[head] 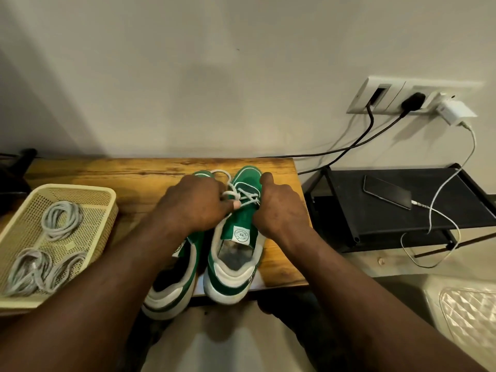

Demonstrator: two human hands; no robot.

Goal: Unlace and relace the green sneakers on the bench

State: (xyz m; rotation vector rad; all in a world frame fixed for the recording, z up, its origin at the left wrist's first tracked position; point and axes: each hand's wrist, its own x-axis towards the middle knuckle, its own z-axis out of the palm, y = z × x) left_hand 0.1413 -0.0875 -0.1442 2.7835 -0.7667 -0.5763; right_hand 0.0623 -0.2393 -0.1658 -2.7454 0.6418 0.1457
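Green sneakers: left hand pinches round grey lace, right hand grips one.

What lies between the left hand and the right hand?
In the head view, the white lace crosses there over the green tongue of the right sneaker; the left hand pinches it.

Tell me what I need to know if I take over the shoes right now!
Left hand pinches the lace over the right shoe, near its toe. Right hand grips that shoe's side.
Both shoes stand on the bench, heels toward you. The left shoe is mostly under the arm. Spare laces lie in the basket.
Done: a few crossings near the toe.
Left: lace the upper eyelets, tie, then check the left shoe.
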